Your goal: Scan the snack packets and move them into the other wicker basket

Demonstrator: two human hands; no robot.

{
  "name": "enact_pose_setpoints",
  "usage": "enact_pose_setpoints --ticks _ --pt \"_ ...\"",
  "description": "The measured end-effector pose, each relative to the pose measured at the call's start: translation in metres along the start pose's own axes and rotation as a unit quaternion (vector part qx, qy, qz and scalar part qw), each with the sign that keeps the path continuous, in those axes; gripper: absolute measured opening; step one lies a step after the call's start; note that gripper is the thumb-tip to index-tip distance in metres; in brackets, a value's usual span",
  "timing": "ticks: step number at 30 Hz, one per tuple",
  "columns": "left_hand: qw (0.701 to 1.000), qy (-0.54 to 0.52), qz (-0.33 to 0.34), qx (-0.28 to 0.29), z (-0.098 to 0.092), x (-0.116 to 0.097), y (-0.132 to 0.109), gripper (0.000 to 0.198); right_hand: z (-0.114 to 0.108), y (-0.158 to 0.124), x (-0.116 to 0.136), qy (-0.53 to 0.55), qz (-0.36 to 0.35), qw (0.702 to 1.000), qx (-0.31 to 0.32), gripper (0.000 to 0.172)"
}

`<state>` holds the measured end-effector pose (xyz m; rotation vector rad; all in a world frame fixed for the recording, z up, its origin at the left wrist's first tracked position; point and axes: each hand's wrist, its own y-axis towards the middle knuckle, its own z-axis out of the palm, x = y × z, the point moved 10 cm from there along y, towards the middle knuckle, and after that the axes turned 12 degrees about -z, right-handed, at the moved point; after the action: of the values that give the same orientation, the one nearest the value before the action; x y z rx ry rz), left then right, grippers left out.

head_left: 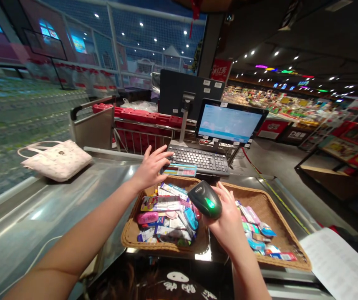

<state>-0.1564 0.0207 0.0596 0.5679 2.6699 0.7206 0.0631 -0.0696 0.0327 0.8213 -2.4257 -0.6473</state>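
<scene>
My right hand (pixel 227 214) is wrapped round a black barcode scanner (pixel 204 199), which shows a green light and hangs over the gap between two wicker baskets. My left hand (pixel 152 166) has its fingers spread at the left end of the black keyboard (pixel 199 159), above the back rim of the left basket (pixel 127 233). Just right of that hand a flat blue-and-pink package (pixel 180 170) lies in front of the keyboard. Many small packaged items (pixel 168 212) fill the left basket. The right basket (pixel 279 216) holds several more packages (pixel 255 233).
A lit monitor (pixel 229 123) stands behind the keyboard, beside the back of another screen (pixel 187 93). On the metal counter (pixel 104 183) at the left sits a pale handbag (pixel 56 160). Printed paper (pixel 341 262) lies at the right. A metal cart (pixel 138 133) is behind the counter.
</scene>
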Motion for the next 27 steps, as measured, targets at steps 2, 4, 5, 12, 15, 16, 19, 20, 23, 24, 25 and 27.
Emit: enact_pose_setpoints --ticks 2,4,5,12,15,16,19,20,23,24,25,27 --pt "1.000 -0.001 -0.005 0.005 0.002 0.004 -0.002 0.021 0.002 -0.001 0.000 0.002 0.002 1.000 -0.001 0.047" --pt "1.000 -0.001 -0.008 0.010 0.004 0.008 -0.004 0.021 0.004 -0.001 0.000 0.004 0.002 1.000 -0.002 0.048" --pt "1.000 -0.001 -0.009 0.014 0.006 0.011 -0.005 0.021 0.005 -0.002 0.000 0.005 0.002 1.000 -0.003 0.048" --pt "0.997 0.011 -0.015 0.069 0.033 0.036 -0.015 0.021 0.009 -0.004 -0.004 0.013 0.010 1.000 -0.005 0.047" --pt "0.995 0.013 -0.022 0.098 0.051 0.050 -0.022 0.020 0.014 -0.004 -0.005 0.011 0.011 1.000 0.001 0.045" --pt "0.994 0.012 -0.025 0.107 0.058 0.054 -0.025 0.020 0.015 -0.004 -0.006 0.010 0.013 1.000 0.003 0.044" --pt "0.991 0.012 -0.044 0.126 0.078 0.068 -0.033 0.020 0.021 -0.003 -0.008 0.014 0.022 1.000 0.012 0.045" --pt "0.990 0.013 -0.052 0.132 0.084 0.072 -0.036 0.020 0.024 -0.003 -0.009 0.017 0.024 0.999 0.016 0.045" --pt "0.985 0.020 -0.079 0.154 0.102 0.082 -0.046 0.020 0.028 -0.003 -0.010 0.022 0.024 0.999 0.025 0.047" --pt "0.982 0.023 -0.088 0.163 0.107 0.085 -0.050 0.019 0.029 -0.003 -0.011 0.023 0.025 0.999 0.026 0.047" --pt "0.980 0.026 -0.098 0.173 0.113 0.087 -0.053 0.019 0.028 -0.003 -0.012 0.024 0.028 0.999 0.025 0.048" --pt "0.972 0.039 -0.116 0.198 0.125 0.090 -0.060 0.019 0.028 -0.004 -0.013 0.025 0.033 0.999 0.025 0.047"
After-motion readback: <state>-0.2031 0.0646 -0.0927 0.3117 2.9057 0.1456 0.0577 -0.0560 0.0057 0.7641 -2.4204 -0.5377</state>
